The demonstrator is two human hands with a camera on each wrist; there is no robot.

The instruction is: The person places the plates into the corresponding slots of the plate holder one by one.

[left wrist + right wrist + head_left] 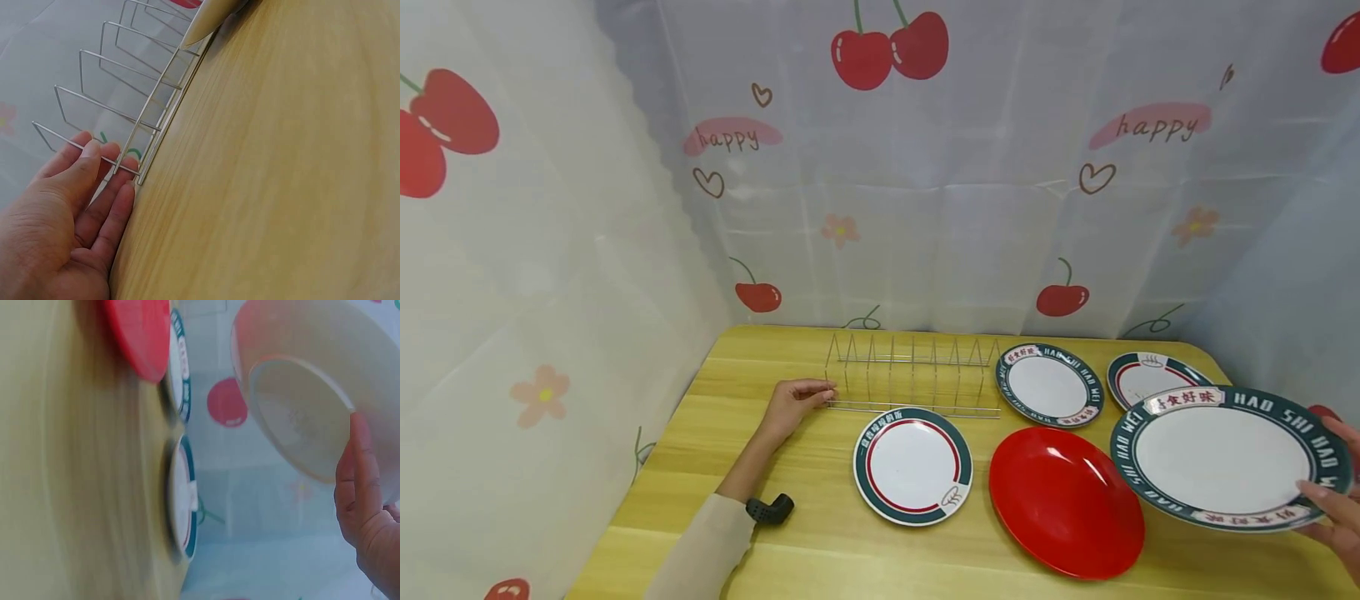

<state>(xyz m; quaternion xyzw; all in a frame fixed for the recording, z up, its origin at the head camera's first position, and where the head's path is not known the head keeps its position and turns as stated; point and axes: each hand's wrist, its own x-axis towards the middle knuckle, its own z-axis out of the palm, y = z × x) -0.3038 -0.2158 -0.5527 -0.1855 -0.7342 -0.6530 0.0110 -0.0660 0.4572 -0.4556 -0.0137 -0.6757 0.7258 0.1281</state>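
In the head view, the left hand (pixel 801 404) pinched the left end of a wire rack (pixel 913 383), which stood toward the back of the wooden worktop (pixel 805 542); a dark wristband (pixel 770 509) showed below a pale sleeve (pixel 703 554). At the far right, the right hand (pixel 1337 512) gripped a large green-rimmed plate (pixel 1225 458) by its edge, thumb on the upper face, the dish raised and tilted. A red plate (pixel 1066 504) lay to the left of it, and a red-ringed plate (pixel 913 468) rested just in front of the rack. Right of the rack lay a lettered plate (pixel 1049 386), and farther right a back plate (pixel 1150 373), partly hidden by the raised one. A cherry-printed curtain (pixel 925 217) hung behind. In the left wrist view, the thumb and fingers closed round the rack's end wires, close to the wood, while the rim of a plate showed near the rack's front rail at the top. In the right wrist view, the fingers pressed against the pale underside of the held plate, well clear of the worktop; the red plate and two green-rimmed ones lay on the wood.
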